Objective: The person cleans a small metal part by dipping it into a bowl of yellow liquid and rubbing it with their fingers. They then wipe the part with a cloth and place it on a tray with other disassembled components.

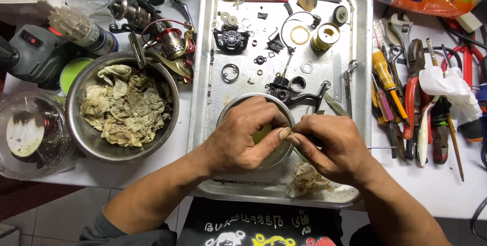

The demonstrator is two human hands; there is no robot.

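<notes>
A small steel bowl (282,150) sits at the near end of the metal tray (361,63) — both hands meet over it. The left hand (241,139) and right hand (329,147) pinch something tiny at their fingertips, too small to tell. A crumpled rag (307,181) lies near; a larger bowl of rags (124,105) stands left, hand tools (413,93) right.

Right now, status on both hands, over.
Left hand and right hand pinch a tiny part together, over small steel bowl in metal tray. Crumpled rag beside right wrist.
</notes>
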